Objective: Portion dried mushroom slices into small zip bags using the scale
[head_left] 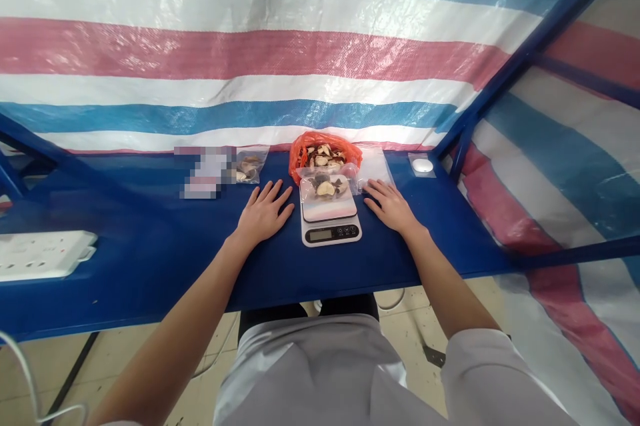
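Note:
My left hand [265, 211] lies flat on the blue table, fingers spread, to the left of a white kitchen scale [330, 213]. On the other side, my right hand [391, 206] rests palm down with its fingers apart, its fingertips at the edge of some clear plastic bags [377, 169]. A clear bag with dried mushroom slices [326, 189] sits on the scale's plate; the display's digits cannot be read. Right behind the scale stands an open red plastic bag [351, 151] filled with more dried slices [324, 156].
Another clear bag of slices [249, 167] lies at the back left, beside a blurred-out item [207, 173]. A small packet with a white round object [422, 165] is at the back right. A white power strip [45, 255] lies at the left. Striped sheeting [250, 53] hangs behind the blue table [150, 246].

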Action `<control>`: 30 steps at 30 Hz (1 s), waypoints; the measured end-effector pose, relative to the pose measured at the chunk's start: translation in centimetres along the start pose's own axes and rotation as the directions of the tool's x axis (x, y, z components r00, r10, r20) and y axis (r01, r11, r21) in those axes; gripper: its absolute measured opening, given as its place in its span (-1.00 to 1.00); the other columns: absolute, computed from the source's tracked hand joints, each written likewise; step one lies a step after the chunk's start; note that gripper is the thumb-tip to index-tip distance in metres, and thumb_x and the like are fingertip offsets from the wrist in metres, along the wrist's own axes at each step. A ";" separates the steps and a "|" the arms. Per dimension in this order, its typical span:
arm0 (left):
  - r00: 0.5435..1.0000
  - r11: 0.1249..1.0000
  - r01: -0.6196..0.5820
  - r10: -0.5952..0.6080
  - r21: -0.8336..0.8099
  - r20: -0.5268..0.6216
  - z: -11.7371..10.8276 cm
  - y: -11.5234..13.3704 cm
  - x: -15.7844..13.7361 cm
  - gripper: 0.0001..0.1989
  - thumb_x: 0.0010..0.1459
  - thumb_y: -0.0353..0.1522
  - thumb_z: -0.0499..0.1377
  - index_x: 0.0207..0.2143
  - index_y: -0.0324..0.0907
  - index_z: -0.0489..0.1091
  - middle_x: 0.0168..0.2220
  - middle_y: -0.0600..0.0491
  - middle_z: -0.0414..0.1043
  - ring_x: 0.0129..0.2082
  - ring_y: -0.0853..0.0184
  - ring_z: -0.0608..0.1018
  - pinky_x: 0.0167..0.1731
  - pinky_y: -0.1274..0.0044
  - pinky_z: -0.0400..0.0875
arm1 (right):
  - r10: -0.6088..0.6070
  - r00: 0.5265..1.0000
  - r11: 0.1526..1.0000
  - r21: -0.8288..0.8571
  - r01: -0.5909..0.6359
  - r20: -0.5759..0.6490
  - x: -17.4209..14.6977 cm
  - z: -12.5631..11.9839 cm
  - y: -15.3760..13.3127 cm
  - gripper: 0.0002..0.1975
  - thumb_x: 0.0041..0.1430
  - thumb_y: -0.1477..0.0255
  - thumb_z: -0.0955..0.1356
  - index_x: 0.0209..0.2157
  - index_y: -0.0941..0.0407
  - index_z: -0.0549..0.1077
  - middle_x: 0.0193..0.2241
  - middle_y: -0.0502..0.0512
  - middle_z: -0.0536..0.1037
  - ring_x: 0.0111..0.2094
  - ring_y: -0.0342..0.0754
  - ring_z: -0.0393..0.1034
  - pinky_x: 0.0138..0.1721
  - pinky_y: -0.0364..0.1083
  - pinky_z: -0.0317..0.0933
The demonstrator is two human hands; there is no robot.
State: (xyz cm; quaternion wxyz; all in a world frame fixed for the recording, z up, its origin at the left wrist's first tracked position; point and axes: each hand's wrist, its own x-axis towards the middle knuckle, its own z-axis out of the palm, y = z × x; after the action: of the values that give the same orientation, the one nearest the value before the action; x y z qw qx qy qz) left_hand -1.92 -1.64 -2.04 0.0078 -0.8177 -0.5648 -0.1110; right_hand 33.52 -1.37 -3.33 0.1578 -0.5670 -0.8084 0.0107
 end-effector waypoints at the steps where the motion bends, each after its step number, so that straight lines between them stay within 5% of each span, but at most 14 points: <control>1: 1.000 1.000 -0.001 0.000 0.010 0.004 0.0 0.1 0.0 -0.43 0.38 -0.13 -0.08 0.33 -0.14 0.25 0.39 -0.09 0.11 0.40 0.00 0.14 0.36 0.12 0.01 | 0.005 1.000 1.000 0.005 -0.005 0.010 0.0 0.0 0.0 -0.52 0.42 0.21 0.16 0.27 -0.02 0.35 0.32 0.09 0.30 0.36 0.15 0.13 0.35 0.23 0.05; 20: 0.998 0.998 0.025 -0.028 0.061 0.057 -0.7 0.7 0.0 -0.43 0.39 -0.14 -0.12 0.35 -0.12 0.20 0.41 -0.06 0.07 0.41 0.05 0.12 0.37 0.16 -0.01 | 0.040 0.996 0.999 0.016 -0.041 0.076 0.0 -0.7 -0.5 -0.49 0.43 0.19 0.15 0.30 0.04 0.31 0.35 0.11 0.24 0.39 0.13 0.06 0.39 0.20 -0.04; 30: 1.000 1.000 0.009 -0.009 -0.016 -0.018 0.0 0.3 0.0 -0.43 0.36 -0.12 -0.10 0.32 -0.11 0.27 0.38 -0.08 0.14 0.39 0.00 0.18 0.34 0.10 0.03 | 0.024 0.999 0.999 0.033 -0.025 0.042 -0.1 -0.4 -0.2 -0.50 0.42 0.19 0.16 0.29 -0.01 0.32 0.34 0.10 0.26 0.38 0.15 0.09 0.37 0.23 0.00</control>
State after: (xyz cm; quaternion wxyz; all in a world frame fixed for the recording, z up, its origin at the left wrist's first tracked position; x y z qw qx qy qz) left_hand -1.61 -1.78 -2.01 0.0059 -0.8141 -0.5674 -0.1232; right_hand 33.49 -1.59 -2.91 0.1500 -0.5737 -0.8043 0.0381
